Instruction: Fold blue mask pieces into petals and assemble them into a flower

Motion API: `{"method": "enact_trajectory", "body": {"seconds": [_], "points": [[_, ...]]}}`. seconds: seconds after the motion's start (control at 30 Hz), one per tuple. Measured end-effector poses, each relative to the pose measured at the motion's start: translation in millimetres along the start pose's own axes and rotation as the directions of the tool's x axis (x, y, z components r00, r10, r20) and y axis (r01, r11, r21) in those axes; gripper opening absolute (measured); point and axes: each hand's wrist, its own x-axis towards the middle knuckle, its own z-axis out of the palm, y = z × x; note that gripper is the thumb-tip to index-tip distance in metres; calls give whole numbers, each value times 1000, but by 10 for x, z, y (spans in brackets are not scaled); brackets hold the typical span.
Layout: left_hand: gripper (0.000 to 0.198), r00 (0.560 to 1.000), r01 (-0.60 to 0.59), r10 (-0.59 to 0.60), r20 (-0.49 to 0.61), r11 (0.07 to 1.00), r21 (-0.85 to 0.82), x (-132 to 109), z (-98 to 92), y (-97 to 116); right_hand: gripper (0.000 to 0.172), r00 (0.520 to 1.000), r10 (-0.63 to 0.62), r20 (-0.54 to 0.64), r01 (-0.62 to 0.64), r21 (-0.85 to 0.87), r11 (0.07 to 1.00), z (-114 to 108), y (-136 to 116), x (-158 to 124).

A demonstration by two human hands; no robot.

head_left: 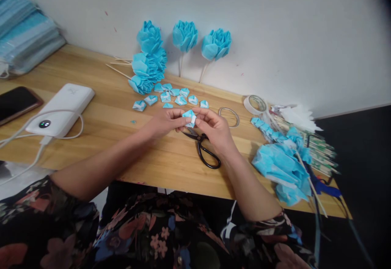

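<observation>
Both my hands hold one small folded blue-and-white piece (189, 116) above the table. My left hand (166, 123) pinches its left side, and my right hand (215, 127) grips its right side by the white part. Under my right hand lie black-handled scissors (208, 157), their blades partly hidden. Just beyond my hands, several similar folded pieces (165, 96) are spread on the wood. A metal ring (233, 112) rests right of my right hand.
Blue paper flowers on sticks (146, 67) lie at the back, and others (185, 36) lean on the wall. A power bank (65, 106) and phone (16, 102) are left. Tape (248, 105), blue paper (279, 167) and a blue-handled tool (328, 189) are right.
</observation>
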Motion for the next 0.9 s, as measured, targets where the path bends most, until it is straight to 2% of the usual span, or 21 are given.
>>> {"method": "enact_trajectory", "body": {"seconds": [0.2, 0.53, 0.73, 0.9], "points": [[26, 1000, -13, 13, 7, 999, 42, 1, 3, 20, 27, 998, -66, -19, 64, -77, 995, 31, -20, -5], [28, 999, -40, 40, 5, 993, 111, -3, 21, 44, 28, 995, -87, -41, 77, -214, 974, 67, -52, -35], [28, 999, -26, 33, -31, 978, 209, 13, 3, 8, 24, 999, -48, 18, 51, -182, 982, 26, -76, -45], [22, 997, -62, 74, -34, 957, 282, -7, 27, 1, 27, 998, -50, 48, 57, -157, 986, 27, -56, -33]]}}
